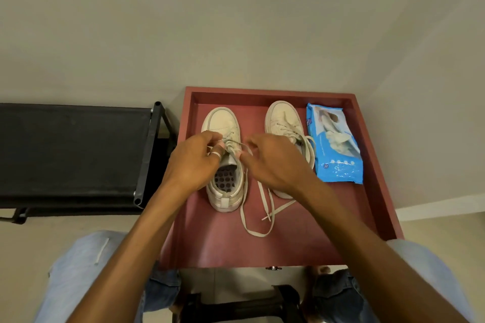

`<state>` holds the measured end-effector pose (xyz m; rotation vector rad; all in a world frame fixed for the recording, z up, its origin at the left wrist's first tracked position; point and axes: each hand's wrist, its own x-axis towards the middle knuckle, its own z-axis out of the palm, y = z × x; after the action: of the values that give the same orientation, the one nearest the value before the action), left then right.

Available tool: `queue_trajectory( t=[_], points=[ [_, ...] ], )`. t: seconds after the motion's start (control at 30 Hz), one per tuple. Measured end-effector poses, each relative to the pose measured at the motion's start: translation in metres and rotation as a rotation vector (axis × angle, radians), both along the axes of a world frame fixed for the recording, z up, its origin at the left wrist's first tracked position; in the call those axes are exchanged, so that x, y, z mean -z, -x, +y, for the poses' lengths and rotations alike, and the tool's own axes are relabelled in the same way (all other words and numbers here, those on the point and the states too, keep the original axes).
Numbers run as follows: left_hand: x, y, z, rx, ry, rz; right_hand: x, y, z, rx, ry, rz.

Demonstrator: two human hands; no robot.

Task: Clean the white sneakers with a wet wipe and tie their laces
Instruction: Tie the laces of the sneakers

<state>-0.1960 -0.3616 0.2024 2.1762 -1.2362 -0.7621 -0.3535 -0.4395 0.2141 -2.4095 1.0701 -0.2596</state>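
Two white sneakers stand toes-away on a red tray-like table [301, 238]. The left sneaker [223, 123] lies under both hands. My left hand [193, 165], with a ring on one finger, pinches its lace [232, 144] over the tongue. My right hand [273, 162] pinches the other strand of the same lace, whose loose end [256, 231] trails in a loop on the table. The right sneaker [284, 119] stands beside it, partly hidden by my right hand, its laces hanging loose.
A blue pack of wet wipes [334, 144] lies at the table's right side, with a wipe sticking out of its top. A black fabric rack [73, 149] stands to the left, against the wall. My knees in jeans are at the bottom.
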Motion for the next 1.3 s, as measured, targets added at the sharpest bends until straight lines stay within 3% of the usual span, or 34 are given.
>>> queue_trajectory(
  t=[0.27,0.4,0.53,0.73,0.93,1.3],
  points=[
    [0.001,0.002,-0.004,-0.070,0.084,0.125,0.001,-0.016,-0.004,0.078,-0.201,0.016],
    [-0.010,0.002,-0.003,-0.111,0.074,0.286,-0.018,-0.016,-0.009,0.230,-0.619,-0.260],
    [-0.031,0.003,-0.002,-0.201,0.256,0.471,-0.042,-0.017,-0.012,0.277,-0.749,-0.530],
    [-0.071,0.001,-0.002,-0.282,0.581,0.594,-0.093,-0.024,-0.021,0.254,-0.549,-0.747],
    [-0.109,0.007,-0.002,-0.213,0.765,0.532,-0.143,-0.026,-0.016,0.181,-0.275,-0.833],
    [-0.124,0.009,0.001,-0.132,0.786,0.523,-0.160,-0.027,-0.005,0.082,-0.032,-0.749]
  ],
)
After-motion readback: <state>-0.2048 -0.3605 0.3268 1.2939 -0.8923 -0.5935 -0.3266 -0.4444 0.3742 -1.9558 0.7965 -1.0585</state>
